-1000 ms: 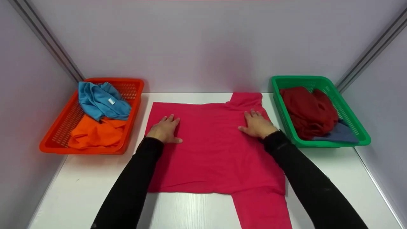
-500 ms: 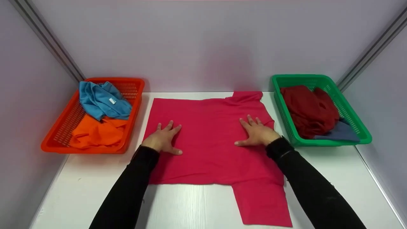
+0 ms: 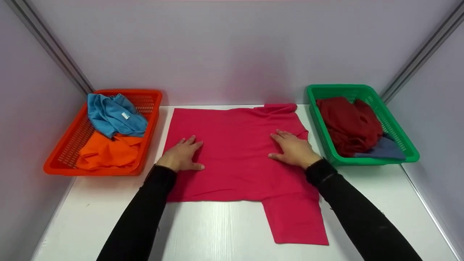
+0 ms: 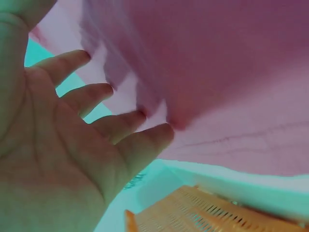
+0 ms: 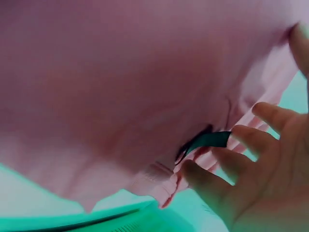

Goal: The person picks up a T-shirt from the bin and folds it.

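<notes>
A pinkish-red long T-shirt (image 3: pixel 232 152) lies spread sideways on the white table, one sleeve (image 3: pixel 295 221) pointing toward me and the other bunched at the far edge. On its left part rests my left hand (image 3: pixel 181 154), fingers spread; the left wrist view has its fingertips (image 4: pixel 164 133) right at the cloth. My right hand (image 3: pixel 295 148) lies over the shirt's right part, near the collar side, fingers stretched and thumb apart. The right wrist view shows a dark strip (image 5: pixel 210 139) by the shirt's neckline, beside the fingertips. Neither hand grips any fabric.
An orange-red basket (image 3: pixel 59 165) on the left holds a blue garment (image 3: pixel 117 116) and an orange one (image 3: pixel 108 150). The green basket (image 3: pixel 409 159) on the right holds dark red (image 3: pixel 349 125) and grey-blue clothing (image 3: pixel 384 148). Pale panels (image 3: pixel 232 54) enclose the table at back and sides.
The shirt has slid away from me toward the back wall, its near sleeve end coming fully into view. Both hands first drew slightly nearer me, then stayed flat on it.
</notes>
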`<state>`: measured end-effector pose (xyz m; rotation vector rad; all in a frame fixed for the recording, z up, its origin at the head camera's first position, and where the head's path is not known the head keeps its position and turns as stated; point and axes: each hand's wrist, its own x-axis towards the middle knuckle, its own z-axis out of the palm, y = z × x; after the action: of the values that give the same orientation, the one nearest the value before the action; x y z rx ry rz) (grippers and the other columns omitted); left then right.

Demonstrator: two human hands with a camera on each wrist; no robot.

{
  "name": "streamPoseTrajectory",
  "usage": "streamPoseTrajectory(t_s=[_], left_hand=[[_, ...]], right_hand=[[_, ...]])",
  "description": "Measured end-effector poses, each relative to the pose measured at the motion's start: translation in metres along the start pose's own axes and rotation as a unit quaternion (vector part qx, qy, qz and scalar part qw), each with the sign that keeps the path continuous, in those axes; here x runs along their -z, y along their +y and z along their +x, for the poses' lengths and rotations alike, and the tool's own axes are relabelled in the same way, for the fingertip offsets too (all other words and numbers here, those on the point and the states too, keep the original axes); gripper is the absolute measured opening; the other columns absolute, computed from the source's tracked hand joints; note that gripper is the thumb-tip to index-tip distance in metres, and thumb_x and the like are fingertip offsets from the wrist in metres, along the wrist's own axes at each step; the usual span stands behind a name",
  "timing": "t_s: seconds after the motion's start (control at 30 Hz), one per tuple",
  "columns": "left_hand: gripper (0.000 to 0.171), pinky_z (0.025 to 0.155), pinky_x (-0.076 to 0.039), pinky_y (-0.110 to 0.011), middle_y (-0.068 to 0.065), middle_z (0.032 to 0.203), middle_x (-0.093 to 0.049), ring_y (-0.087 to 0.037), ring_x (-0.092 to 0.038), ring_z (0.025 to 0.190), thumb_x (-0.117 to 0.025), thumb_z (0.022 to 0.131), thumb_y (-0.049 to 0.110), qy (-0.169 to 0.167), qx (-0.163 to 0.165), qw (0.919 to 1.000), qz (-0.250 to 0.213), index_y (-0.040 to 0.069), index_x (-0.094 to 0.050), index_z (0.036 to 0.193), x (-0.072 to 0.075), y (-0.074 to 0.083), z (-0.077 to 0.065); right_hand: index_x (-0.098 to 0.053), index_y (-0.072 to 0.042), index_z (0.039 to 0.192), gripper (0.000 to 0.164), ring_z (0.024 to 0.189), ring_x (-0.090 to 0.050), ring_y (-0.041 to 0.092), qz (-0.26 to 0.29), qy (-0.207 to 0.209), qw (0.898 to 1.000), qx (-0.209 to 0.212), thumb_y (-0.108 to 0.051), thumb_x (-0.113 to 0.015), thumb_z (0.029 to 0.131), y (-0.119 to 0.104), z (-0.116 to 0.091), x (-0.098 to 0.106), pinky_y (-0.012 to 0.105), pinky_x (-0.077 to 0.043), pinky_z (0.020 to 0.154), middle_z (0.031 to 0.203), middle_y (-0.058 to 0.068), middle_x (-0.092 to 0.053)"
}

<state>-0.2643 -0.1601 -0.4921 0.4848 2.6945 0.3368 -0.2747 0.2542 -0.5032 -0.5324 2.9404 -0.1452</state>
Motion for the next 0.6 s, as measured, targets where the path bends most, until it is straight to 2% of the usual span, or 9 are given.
streamPoseTrajectory(t_s=[0.13, 0.33, 0.47, 0.6], left_hand=[[0.087, 0.127, -0.037, -0.058, -0.017, 0.173, -0.033, -0.041, -0.034, 0.16, -0.079, 0.093, 0.046, 0.039, -0.036, 0.9977, 0.042, 0.013, -0.04, 0.163, -0.003, 0.003, -0.023], [0.08, 0.117, -0.049, -0.058, -0.013, 0.163, -0.051, -0.036, -0.053, 0.148, -0.083, 0.089, 0.047, 0.098, -0.076, 0.9891, 0.079, 0.017, -0.052, 0.156, -0.007, -0.001, -0.071], [0.076, 0.11, -0.055, -0.058, -0.012, 0.154, -0.061, -0.034, -0.062, 0.139, -0.084, 0.088, 0.047, 0.118, -0.099, 0.9832, 0.098, 0.017, -0.058, 0.152, -0.015, -0.013, -0.098], [0.072, 0.108, -0.057, -0.055, -0.01, 0.148, -0.065, -0.032, -0.065, 0.134, -0.085, 0.086, 0.047, 0.115, -0.121, 0.9808, 0.1, 0.019, -0.061, 0.148, -0.022, -0.021, -0.114]], right_hand=[[-0.051, -0.019, 0.157, 0.076, 0.149, -0.053, 0.031, -0.031, 0.064, 0.996, 0.062, -0.054, -0.075, 0.094, -0.007, -0.022, 0.002, 0.055, -0.06, 0.104, 0.161, 0.008, -0.054], [-0.067, -0.022, 0.138, 0.057, 0.126, -0.069, 0.023, -0.063, 0.14, 0.974, 0.166, -0.046, -0.083, 0.089, -0.018, -0.073, 0.011, 0.042, -0.067, 0.089, 0.136, 0.002, -0.071], [-0.072, -0.024, 0.127, 0.046, 0.114, -0.071, 0.016, -0.071, 0.137, 0.963, 0.222, -0.045, -0.084, 0.088, -0.022, -0.107, 0.012, 0.035, -0.067, 0.085, 0.124, -0.002, -0.073], [-0.072, -0.028, 0.127, 0.044, 0.114, -0.069, 0.011, -0.069, 0.104, 0.961, 0.247, -0.049, -0.082, 0.089, -0.026, -0.13, 0.006, 0.033, -0.065, 0.087, 0.124, -0.006, -0.072]])
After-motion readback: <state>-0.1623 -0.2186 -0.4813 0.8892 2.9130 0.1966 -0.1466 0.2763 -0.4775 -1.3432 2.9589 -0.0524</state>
